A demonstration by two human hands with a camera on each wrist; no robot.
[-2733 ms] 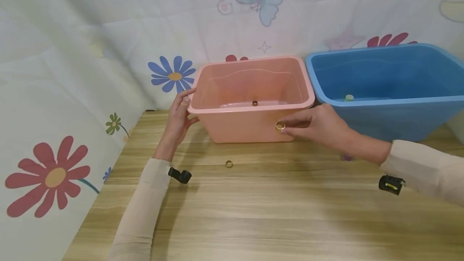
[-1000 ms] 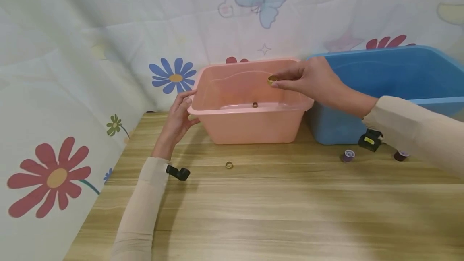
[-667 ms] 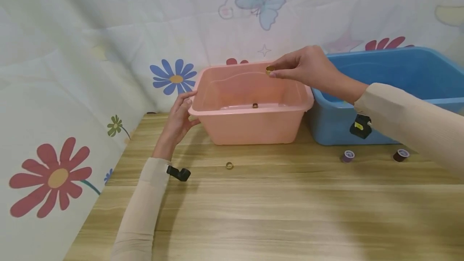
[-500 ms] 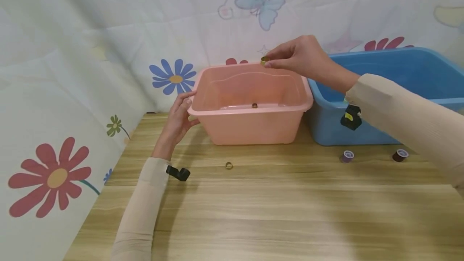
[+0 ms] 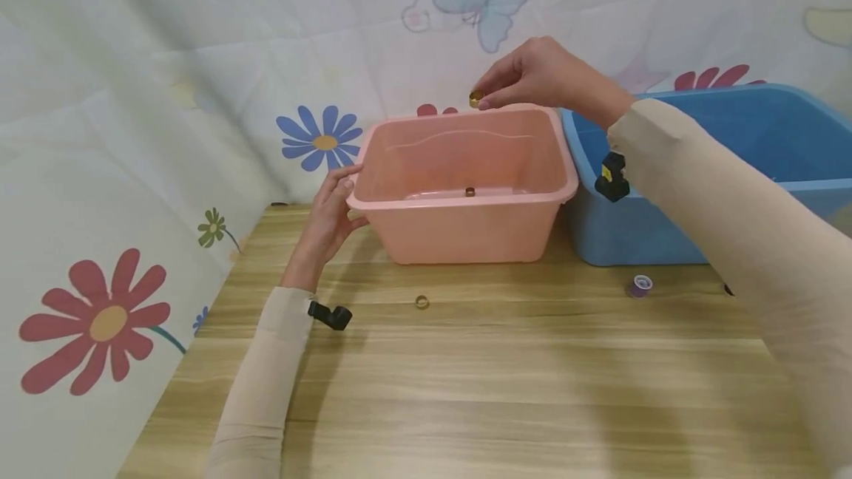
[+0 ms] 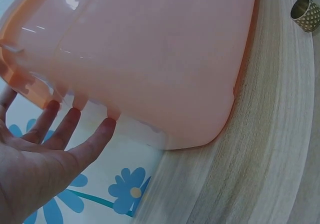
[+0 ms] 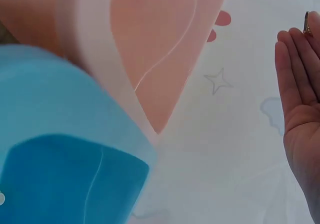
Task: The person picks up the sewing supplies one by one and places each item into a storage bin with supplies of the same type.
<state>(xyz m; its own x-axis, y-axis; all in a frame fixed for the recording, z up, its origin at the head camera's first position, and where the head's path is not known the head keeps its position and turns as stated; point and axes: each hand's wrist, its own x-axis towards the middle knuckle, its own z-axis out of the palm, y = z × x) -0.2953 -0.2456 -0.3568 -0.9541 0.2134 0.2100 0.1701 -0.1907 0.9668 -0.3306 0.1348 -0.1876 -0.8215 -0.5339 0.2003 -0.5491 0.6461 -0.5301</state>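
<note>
Thumb and fingers of my right hand (image 5: 532,76) pinch a small brass thimble (image 5: 476,99), raised above the far rim of the pink bin (image 5: 459,231). At the bin's left end, my left hand (image 5: 326,209) rests against the rim and outer wall. The left wrist view shows its fingers (image 6: 95,139) extended, their tips touching the wall. A second thimble (image 5: 470,191) lies inside the pink bin. Another, dimpled thimble (image 6: 306,15) is on the table in front, also seen in the head view as a small brass ring shape.
A blue bin (image 5: 639,239) stands right beside the pink one. In front of it sits a small purple spool (image 5: 640,286); a dark piece (image 5: 728,289) shows partly behind the right sleeve. A patterned cloth (image 5: 220,72) hangs behind the wooden table (image 5: 466,390).
My right hand has lifted the thimble from in front of the pink bin, up and leftward past its far rim. The left hand stays at the bin's left end.
</note>
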